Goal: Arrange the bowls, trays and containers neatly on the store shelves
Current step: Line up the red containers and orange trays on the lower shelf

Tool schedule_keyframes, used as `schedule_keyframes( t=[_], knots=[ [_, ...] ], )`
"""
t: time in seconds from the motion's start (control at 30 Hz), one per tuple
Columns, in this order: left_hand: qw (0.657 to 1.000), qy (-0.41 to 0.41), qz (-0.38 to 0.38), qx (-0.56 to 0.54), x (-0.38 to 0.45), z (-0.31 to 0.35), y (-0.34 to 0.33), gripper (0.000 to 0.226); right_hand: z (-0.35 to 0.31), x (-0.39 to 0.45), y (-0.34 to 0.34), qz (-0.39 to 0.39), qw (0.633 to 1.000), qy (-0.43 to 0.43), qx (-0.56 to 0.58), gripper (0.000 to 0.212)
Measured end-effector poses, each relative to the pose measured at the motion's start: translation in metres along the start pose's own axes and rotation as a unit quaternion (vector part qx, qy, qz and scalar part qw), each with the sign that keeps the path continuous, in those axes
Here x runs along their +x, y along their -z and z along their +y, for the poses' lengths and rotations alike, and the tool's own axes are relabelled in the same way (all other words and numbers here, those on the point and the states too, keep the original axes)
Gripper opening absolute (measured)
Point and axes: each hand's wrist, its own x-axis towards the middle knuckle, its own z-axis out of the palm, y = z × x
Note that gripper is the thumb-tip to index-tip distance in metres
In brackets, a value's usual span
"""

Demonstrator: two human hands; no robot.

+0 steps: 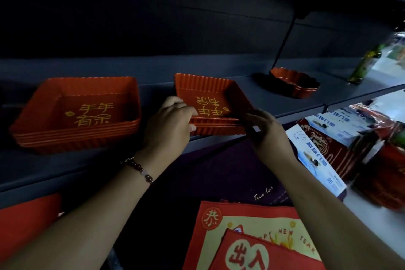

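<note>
A small stack of red square trays with gold characters (210, 103) sits on the dark grey shelf (92, 166), its print upside down to me. My left hand (171, 120) grips the stack's near left corner, fingers curled over the rim. My right hand (263, 129) holds the near right edge, fingers against the rims. To the left stands a taller stack of larger red trays (76, 114), print facing me. A red scalloped bowl stack (295, 83) rests farther right on the same shelf.
A black shelf bracket (285, 39) slants down behind the scalloped bowls. Red and white packaged goods (341, 149) crowd the lower shelf at right. Red New Year mats (247, 237) lie below my arms. A green bottle (363, 66) stands at far right.
</note>
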Motion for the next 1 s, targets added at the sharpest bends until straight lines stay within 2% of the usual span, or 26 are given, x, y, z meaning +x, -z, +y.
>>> schedule_keyframes(
  t=[0.17, 0.27, 0.47, 0.73, 0.9, 1.0],
  knots=[
    [0.999, 0.004, 0.011, -0.052, -0.003, 0.006, 0.004, 0.019, -0.007, 0.001, 0.007, 0.057, 0.997, -0.005, -0.053, 0.041],
    [0.997, -0.005, 0.046, -0.069, 0.000, 0.013, 0.014, 0.020, -0.018, 0.004, 0.009, 0.080, 0.994, -0.028, -0.070, 0.048],
    [0.994, -0.019, 0.100, -0.048, -0.011, 0.003, 0.046, 0.020, -0.045, 0.003, 0.012, 0.098, 0.993, 0.006, -0.062, 0.048],
    [0.994, 0.034, 0.099, 0.018, -0.054, -0.054, 0.099, 0.018, -0.108, 0.001, -0.023, 0.073, 0.987, 0.137, -0.030, 0.038],
    [0.989, 0.069, 0.121, 0.052, -0.078, -0.095, 0.135, 0.018, -0.160, 0.007, -0.058, 0.049, 0.982, 0.180, 0.004, 0.036],
    [0.987, 0.089, 0.121, 0.056, -0.089, -0.116, 0.148, 0.018, -0.184, 0.009, -0.074, 0.023, 0.983, 0.182, 0.021, 0.043]
  ],
)
